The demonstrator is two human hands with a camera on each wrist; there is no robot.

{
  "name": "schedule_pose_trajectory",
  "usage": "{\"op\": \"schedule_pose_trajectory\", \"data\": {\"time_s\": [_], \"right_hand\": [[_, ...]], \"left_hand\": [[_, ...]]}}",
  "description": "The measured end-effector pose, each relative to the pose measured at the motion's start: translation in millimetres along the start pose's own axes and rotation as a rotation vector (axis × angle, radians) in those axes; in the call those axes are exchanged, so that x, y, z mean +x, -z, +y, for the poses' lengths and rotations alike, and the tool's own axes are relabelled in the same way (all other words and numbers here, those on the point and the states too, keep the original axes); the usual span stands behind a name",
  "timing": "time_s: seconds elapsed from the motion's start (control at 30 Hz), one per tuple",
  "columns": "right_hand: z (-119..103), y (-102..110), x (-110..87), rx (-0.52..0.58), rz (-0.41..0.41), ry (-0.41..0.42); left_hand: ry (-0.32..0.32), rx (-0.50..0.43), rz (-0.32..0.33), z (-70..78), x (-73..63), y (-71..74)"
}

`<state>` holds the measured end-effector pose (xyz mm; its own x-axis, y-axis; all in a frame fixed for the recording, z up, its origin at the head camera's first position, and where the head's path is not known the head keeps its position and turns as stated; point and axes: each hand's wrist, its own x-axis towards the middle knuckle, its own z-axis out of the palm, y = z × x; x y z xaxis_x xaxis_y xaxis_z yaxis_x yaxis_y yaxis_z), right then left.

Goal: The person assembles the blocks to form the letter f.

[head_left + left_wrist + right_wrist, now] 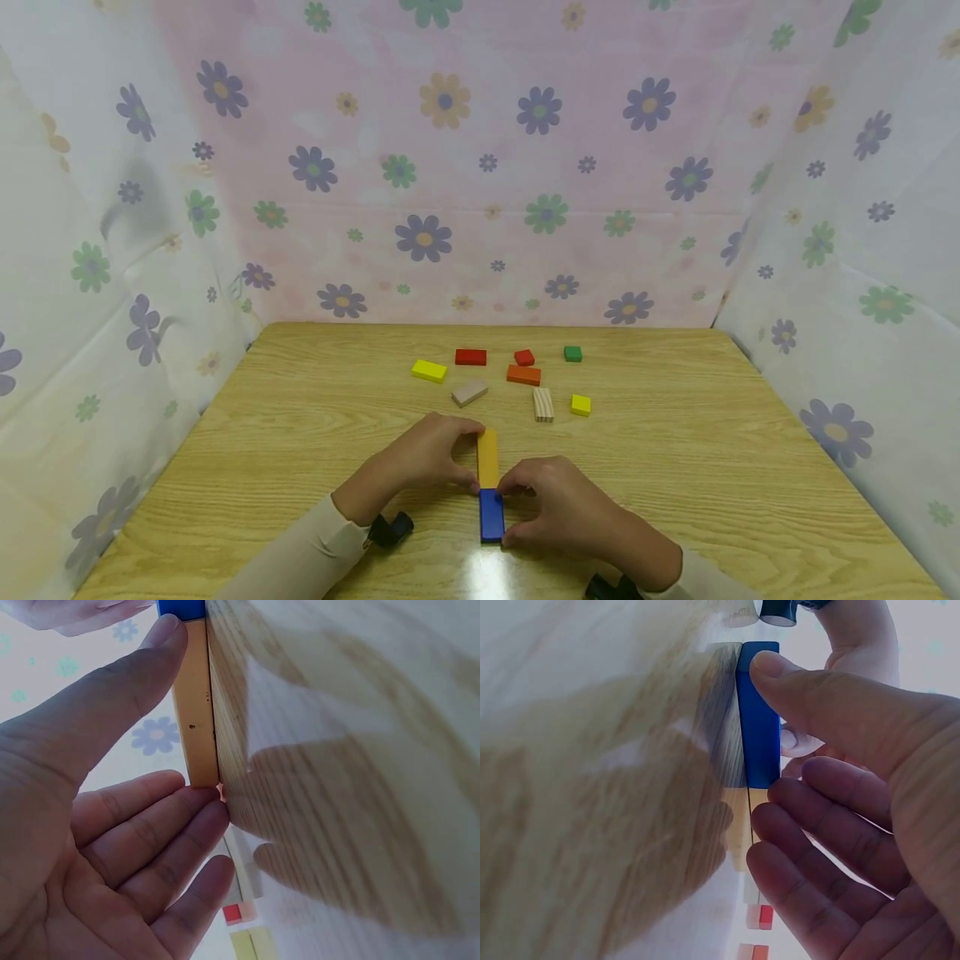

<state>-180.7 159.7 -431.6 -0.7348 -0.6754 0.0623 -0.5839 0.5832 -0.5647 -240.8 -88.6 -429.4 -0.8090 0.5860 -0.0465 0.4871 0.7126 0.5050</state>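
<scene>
An orange-yellow block (487, 458) and a blue block (492, 515) lie end to end in a line on the wooden table. My left hand (427, 457) grips the orange-yellow block lengthwise; its thumb (161, 645) is at the end that meets the blue block, and its fingertips are at the far end. From the right, my right hand (558, 508) holds the blue block by its length. In the right wrist view, the thumb (776, 667) presses near one end of the blue block, with fingertips beside the joint.
Farther back on the table (300, 408) lie a yellow block (430, 372), a dark red block (471, 357), a small red block (524, 357), an orange block (523, 375), a green block (573, 354), two plain wood blocks (469, 392) and a small yellow block (581, 405). Flowered cloth (480, 208) surrounds the table.
</scene>
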Motion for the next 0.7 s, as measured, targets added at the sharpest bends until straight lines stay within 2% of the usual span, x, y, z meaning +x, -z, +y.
{"op": "schedule_pose_trajectory", "data": {"time_s": [0.7], "right_hand": [[3.0,-4.1,-0.6,-0.018,0.02,0.029]], "left_hand": [[-0.004,0.003,0.001,0.3,-0.7,0.2]]}}
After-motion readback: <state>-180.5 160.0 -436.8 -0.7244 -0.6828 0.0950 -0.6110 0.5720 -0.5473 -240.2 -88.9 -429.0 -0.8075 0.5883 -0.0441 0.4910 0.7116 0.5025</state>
